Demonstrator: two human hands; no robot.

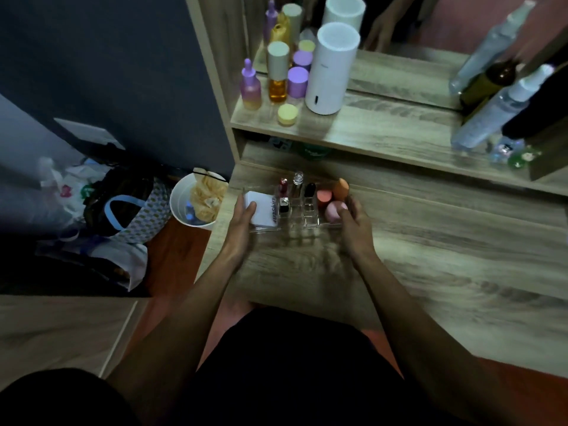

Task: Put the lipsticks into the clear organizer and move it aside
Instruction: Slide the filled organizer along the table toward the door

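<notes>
The clear organizer [299, 221] sits at the far left of the wooden desk. Several lipsticks stand upright in its slots: a red one [283, 186], a silver one [297, 182], a black one [309, 192] and a black-and-red one [284, 206]. A white compact box [261, 207] fills its left section; pink and orange sponges [335, 198] fill its right. My left hand [242, 219] grips the organizer's left end, thumb on the white box. My right hand [353, 222] grips the right end beside the pink sponge.
A raised shelf [384, 130] behind carries purple and amber bottles [276, 84], a white cylinder [333, 69] and spray bottles [498, 112]. A mirror stands behind it. A white bin [181, 204] and bags lie on the floor left of the desk.
</notes>
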